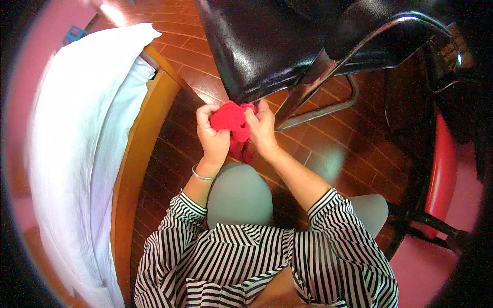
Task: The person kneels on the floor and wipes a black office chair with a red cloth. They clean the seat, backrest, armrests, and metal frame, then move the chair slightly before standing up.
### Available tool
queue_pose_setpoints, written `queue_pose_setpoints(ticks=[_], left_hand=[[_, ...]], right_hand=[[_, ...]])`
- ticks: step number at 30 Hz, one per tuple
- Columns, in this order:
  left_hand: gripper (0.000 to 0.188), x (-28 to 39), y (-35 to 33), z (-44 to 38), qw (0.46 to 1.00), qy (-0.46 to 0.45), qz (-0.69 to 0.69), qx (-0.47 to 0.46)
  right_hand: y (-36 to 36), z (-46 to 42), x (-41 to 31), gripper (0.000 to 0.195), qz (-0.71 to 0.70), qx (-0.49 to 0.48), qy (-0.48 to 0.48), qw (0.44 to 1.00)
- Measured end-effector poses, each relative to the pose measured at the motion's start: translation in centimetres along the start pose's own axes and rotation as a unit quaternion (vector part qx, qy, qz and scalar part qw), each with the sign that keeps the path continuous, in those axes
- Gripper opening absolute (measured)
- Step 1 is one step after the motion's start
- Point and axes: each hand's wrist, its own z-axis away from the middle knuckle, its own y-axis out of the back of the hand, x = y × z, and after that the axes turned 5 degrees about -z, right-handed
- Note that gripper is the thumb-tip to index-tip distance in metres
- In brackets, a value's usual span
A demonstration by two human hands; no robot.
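Note:
A bright red cloth (228, 117) is bunched between my two hands at the lower corner of a black leather-look chair seat (262, 46). My left hand (213, 133) grips its left side, the thumb beneath the bunch and the fingers curled around it. On the right side, my right hand (262, 125) pinches the cloth, with some red fabric showing above the thumb. A loose end of it hangs down just above my knee (239, 192). The fingertips of both hands are partly hidden by the cloth.
The chair's curved metal armrest and leg (308, 86) stand just right of my hands. Along the left runs a wooden bed frame (134, 154) with a white sheet (73, 154) over it. Brown floor tiles (319, 134) lie below, and a red cylindrical object (441, 173) stands far right.

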Motion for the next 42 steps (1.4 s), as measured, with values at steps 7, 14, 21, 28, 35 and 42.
queue_pose_setpoints(ticks=[7,14,21,28,35,42], left_hand=[[0.029,-0.5,0.9,0.9,0.99,0.037,0.014,-0.139],[0.032,1.3,0.5,-1.2,0.999,-0.038,-0.022,0.007],[0.027,-0.1,0.1,-0.7,0.989,0.036,-0.069,-0.122],[0.033,4.0,-0.1,-2.0,0.979,-0.163,-0.111,-0.043],[0.049,3.7,-1.6,-6.2,0.956,-0.243,-0.151,-0.064],[0.062,-1.0,-0.4,-0.9,0.984,-0.12,-0.111,-0.075]], right_hand=[[4.6,1.4,0.6,0.022,0.042,0.002,-0.071,0.997],[-0.3,0.3,-0.4,0.033,-0.117,0.039,-0.094,0.988],[2.7,0.5,1.4,0.024,-0.002,-0.023,-0.061,0.998],[1.7,1.8,-2.4,0.026,-0.061,0.089,0.012,0.994],[0.4,-0.6,-3.0,0.037,-0.199,0.053,-0.107,0.973],[3.2,3.4,2.5,0.035,-0.064,0.111,-0.162,0.979]])
